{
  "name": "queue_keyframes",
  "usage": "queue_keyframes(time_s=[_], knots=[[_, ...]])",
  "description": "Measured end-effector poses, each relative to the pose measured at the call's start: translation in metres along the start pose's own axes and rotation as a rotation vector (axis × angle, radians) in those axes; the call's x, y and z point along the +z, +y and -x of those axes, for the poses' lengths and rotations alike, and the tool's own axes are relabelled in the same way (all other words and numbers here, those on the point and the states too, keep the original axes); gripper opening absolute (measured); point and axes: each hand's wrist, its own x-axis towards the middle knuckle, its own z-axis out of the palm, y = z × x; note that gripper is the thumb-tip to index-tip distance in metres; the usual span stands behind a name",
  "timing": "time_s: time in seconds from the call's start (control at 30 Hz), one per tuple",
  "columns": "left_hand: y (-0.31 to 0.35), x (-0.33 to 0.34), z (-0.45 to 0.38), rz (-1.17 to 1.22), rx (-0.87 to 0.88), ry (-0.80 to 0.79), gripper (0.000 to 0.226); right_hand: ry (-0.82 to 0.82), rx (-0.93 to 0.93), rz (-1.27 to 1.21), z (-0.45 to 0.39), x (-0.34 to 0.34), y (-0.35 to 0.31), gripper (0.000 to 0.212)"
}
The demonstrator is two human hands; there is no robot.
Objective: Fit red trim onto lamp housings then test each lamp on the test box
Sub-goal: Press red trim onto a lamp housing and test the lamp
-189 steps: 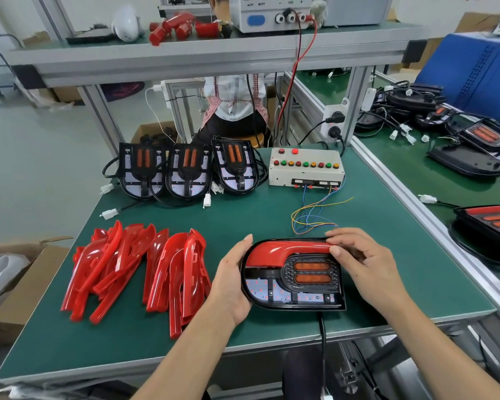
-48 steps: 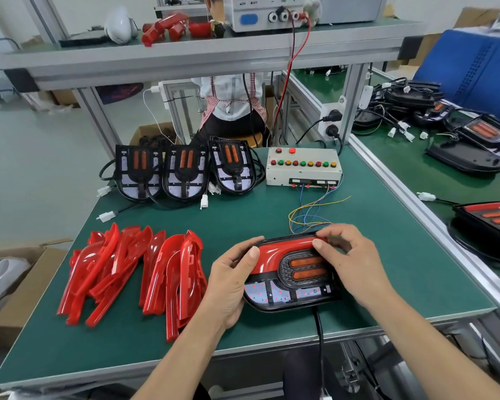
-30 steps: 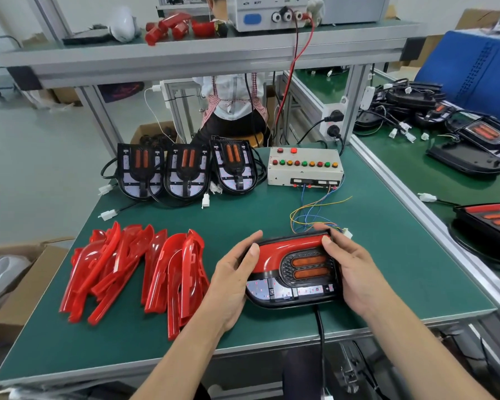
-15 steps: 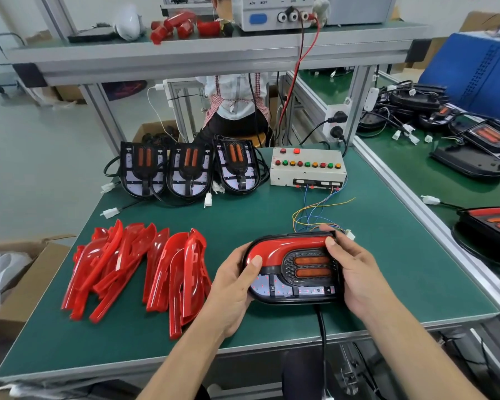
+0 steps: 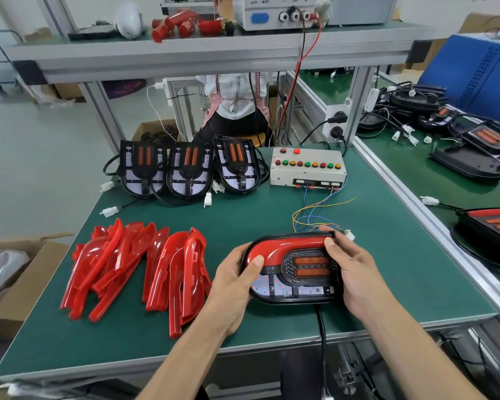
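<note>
Now — red trim atop black housing

Green bench with red trims, three housings, test box, perhaps loose connectors.

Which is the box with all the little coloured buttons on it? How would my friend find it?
Look at the green table and go to its far right corner, beside the row of three black lamp housings. The test box sits there, a flat whitish box. Nothing near it has its line of red, green and yellow buttons on top, or thin coloured wires trailing from its front.
</note>
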Motion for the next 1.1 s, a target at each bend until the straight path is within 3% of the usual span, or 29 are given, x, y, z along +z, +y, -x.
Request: queue_keyframes(time_s=[0.1,0.2,0.27,0.33,0.43,0.5,0.57,0.63,0.77,1.03,1.1], knots=[[0.003,-0.003,-0.001,0.0,-0.011,-0.009,0.046,-0.019,0.036,0.079,-0.001,-0.004,-0.003,0.022],[0.008,-0.006,-0.004,-0.034,-0.017,-0.035,0.035,-0.021,-0.02,0.387,-0.003,-0.013,-0.015,0.017],[0.013,-0.008,-0.006,-0.068,-0.018,-0.051,0.031,0.017,-0.167,0.72,-0.003,-0.014,-0.026,0.018],[0.018,-0.009,-0.008,-0.111,-0.011,-0.063,0.031,0.051,-0.434,1.037,-0.001,-0.006,-0.037,0.029],[0.024,-0.007,-0.011,-0.193,0.018,-0.076,0.031,-0.124,-0.705,1.239,0.002,0.024,-0.049,0.048],[0.028,-0.004,-0.013,-0.242,0.048,-0.091,0.031,-0.322,-0.616,1.433,-0.004,0.047,-0.054,0.058],[0.029,-0.002,-0.013,-0.274,0.075,-0.101,0.032,-0.47,-0.406,1.592,-0.013,0.065,-0.058,0.059],[0.03,-0.001,-0.014,-0.29,0.093,-0.101,0.032,-0.552,-0.258,1.547,-0.022,0.072,-0.061,0.05],[0.031,0.0,-0.016,-0.32,0.105,-0.113,0.031,-0.65,-0.203,1.477,-0.03,0.071,-0.063,0.045],[0.026,0.0,-0.018,-0.267,0.029,-0.101,0.029,-0.594,-0.381,1.63,-0.028,0.064,-0.045,0.047],[0.026,0.0,-0.018,-0.247,0.01,-0.096,0.029,-0.547,-0.465,1.686,-0.026,0.062,-0.04,0.058]])
